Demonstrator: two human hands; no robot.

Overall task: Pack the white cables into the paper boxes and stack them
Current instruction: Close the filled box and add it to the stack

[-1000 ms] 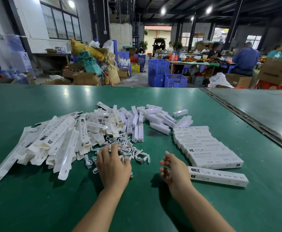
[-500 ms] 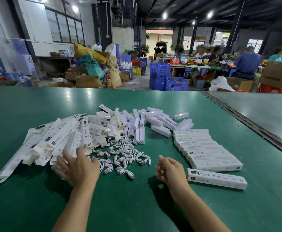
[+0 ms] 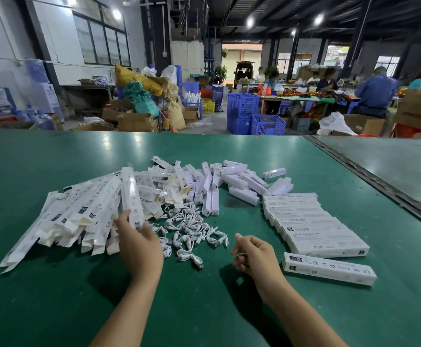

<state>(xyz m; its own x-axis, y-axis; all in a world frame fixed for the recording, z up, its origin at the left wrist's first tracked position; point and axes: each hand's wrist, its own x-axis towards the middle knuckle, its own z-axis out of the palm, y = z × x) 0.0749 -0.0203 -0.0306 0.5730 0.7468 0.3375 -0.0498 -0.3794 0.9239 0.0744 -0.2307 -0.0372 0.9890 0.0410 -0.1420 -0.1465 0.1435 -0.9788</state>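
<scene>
Worktop (image 3: pixel 54 309), green. Packing is in progress.

**Hands.** The left hand (image 3: pixel 139 244) grips the near end of one long box (image 3: pixel 132 196), whose far end is tilted up over the heap of flat boxes (image 3: pixel 79 216). The right hand (image 3: pixel 254 254) hovers over bare worktop with curled fingers, the thumb pinching a thin pale strand (image 3: pixel 239 254). The strand is too small to identify.

**Task items.** The cables (image 3: pixel 187 226) lie in a loose tangle between the two hands, just beyond them. None is in either hand. The heap of flat boxes sits to the left of the cables and touches their edge.

**Done.** A row (image 3: pixel 312 221) of closed boxes lies to the right in overlapping order. One lone box (image 3: pixel 329 269) lies apart at its near end and is not yet joined to it.

**Left.** In my judgement well under half is finished. The heap of flat boxes is large and the cable tangle holds many pieces. The box in hand has no cable in it that can be seen. It remains to be filled, closed and stacked.

**Other.** Short white blocks (image 3: pixel 229 181) are scattered beyond the cables. Their part in the task cannot be told.
</scene>
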